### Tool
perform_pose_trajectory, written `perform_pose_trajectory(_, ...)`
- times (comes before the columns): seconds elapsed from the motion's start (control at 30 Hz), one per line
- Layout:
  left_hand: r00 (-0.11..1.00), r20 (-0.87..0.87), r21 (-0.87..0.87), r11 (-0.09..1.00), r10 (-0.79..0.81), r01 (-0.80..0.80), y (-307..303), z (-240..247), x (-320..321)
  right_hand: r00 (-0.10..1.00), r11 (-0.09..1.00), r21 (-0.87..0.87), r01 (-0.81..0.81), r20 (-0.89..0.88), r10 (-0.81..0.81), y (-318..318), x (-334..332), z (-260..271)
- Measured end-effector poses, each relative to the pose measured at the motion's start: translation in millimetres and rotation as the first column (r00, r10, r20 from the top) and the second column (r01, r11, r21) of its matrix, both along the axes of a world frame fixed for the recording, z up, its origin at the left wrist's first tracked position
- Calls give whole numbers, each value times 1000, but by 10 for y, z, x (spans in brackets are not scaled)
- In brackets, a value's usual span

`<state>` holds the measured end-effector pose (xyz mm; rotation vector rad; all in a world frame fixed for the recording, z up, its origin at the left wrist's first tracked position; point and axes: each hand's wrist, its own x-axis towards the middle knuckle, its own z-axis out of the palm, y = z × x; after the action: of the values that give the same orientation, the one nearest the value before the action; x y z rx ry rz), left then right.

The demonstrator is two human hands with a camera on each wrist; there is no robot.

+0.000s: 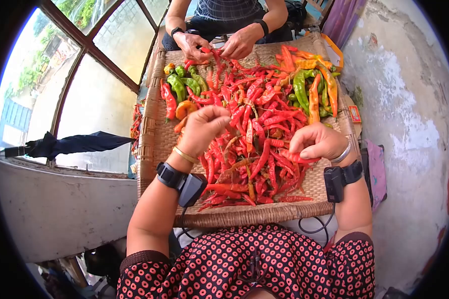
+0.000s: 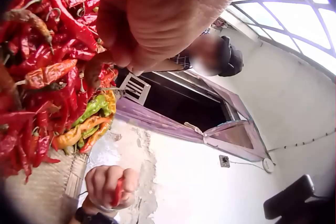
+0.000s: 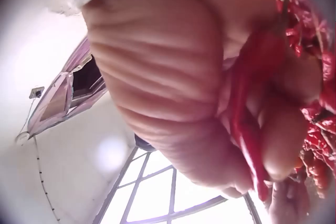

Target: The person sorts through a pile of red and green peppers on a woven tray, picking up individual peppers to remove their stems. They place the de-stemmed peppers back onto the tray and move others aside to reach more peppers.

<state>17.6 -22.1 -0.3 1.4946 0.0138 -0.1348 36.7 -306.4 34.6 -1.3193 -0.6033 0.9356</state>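
Note:
My right hand [image 1: 314, 142] grips a red chili pepper [image 3: 241, 103] against its palm, the pointed end sticking out past the curled fingers. To the left and a little farther forward, my left hand [image 1: 207, 127] hovers over a heap of red chili peppers [image 1: 264, 124]. Its thumb and fingers are pinched together, and a thin stem [image 2: 113, 88] juts from the fingertips in the left wrist view. Many peppers in the heap look wrinkled, with stems on. The heap lies on a woven tray [image 1: 184, 215] between me and another person.
Across the tray, another person's hands [image 1: 239, 44] handle red peppers. Green peppers [image 1: 188, 82] lie at the far left, and orange and green peppers [image 1: 314, 92] at the far right. A folded dark umbrella [image 1: 85, 145] lies by the window; a plastered wall [image 1: 399, 149] stands on the right.

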Motion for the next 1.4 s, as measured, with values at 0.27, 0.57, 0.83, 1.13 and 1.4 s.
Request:
perform_pose_trajectory(0.27,963,71,273,934,-259,231,-99,-55,50,970,978,-127,166,-155,-184,364,-64,-327)
perform_pose_trajectory(0.57,763,-59,574,603,-644,553,-316,38,-199,975,957,-196,213,102,-196,541,-170,-580)
perform_pose_trajectory(0.83,962,-160,187,950,-222,250,188,263,94,489,867,-81,492,849,-199,523,-78,-534)
perform_pose_trajectory(1.13,949,194,490,863,-247,124,-28,-170,53,436,864,-261,430,898,54,585,-88,-678)
perform_pose_trajectory(1.4,851,310,744,665,-425,61,-255,15,-158,881,972,-108,207,452,-137,578,-77,-478)
